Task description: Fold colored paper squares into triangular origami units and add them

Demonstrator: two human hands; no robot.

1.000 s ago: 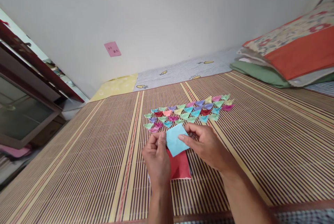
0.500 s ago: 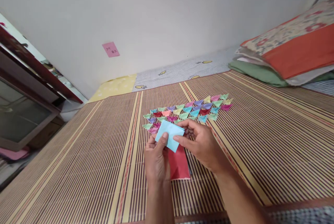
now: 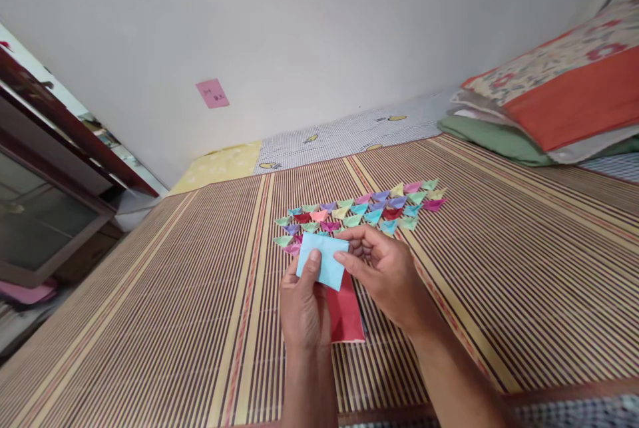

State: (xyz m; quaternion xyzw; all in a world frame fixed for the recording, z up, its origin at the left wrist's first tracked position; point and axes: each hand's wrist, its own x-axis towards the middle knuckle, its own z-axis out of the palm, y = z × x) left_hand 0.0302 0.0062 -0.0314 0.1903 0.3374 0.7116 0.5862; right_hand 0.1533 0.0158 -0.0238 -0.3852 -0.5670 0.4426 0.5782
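A light blue folded sheet of paper [image 3: 325, 259] is held up between both hands. My left hand [image 3: 305, 305] grips its lower left part, thumb on the front face and fingers behind. At the right edge, my right hand [image 3: 382, 265] pinches the paper between thumb and fingers. Beneath them a red sheet of paper [image 3: 348, 316] lies on the striped mat [image 3: 200, 321], with other sheets showing at its edge. Just beyond the hands, rows of small folded paper boats [image 3: 352, 220] in many colours stand on the mat; the nearest ones are partly hidden.
Folded bedding [image 3: 564, 105] in orange, floral and green is stacked at the right. A white wall [image 3: 319, 35] bearing a pink note [image 3: 212, 93] rises behind the mat. At the left stands a cabinet with a glass door [image 3: 44, 205].
The blue paper has turned slightly and sits more level. My right hand's fingers have shifted a little along its right edge; the boats have not moved.
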